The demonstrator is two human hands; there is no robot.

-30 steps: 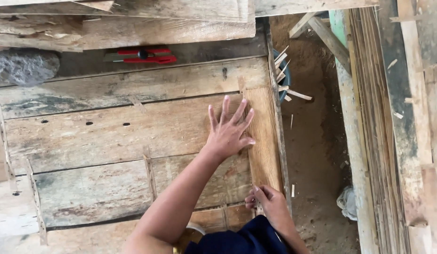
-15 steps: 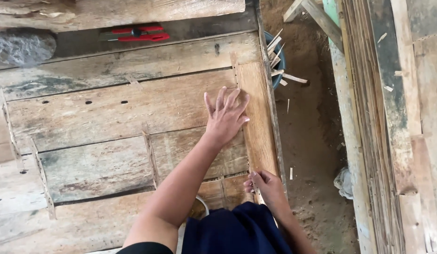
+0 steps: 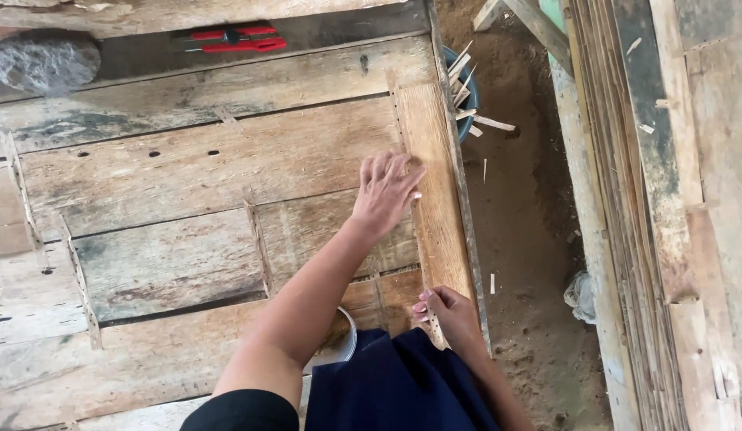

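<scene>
Pinching the near end of the thin wood strip (image 3: pixel 439 191), the right hand (image 3: pixel 451 315) is being kept with fingers curled shut on its edge, likely to steady it. The strip is being lain along the workbench (image 3: pixel 187 183) right edge. Farther up, the left hand (image 3: pixel 387 191) is being pressed on it, fingers bent, gripping nothing, pinning it flat. Red-handled pliers (image 3: pixel 231 40) and a grey stone (image 3: pixel 43 60) are being left at the far side. A blue tub (image 3: pixel 470 100) of offcuts is being half hidden by the bench.
</scene>
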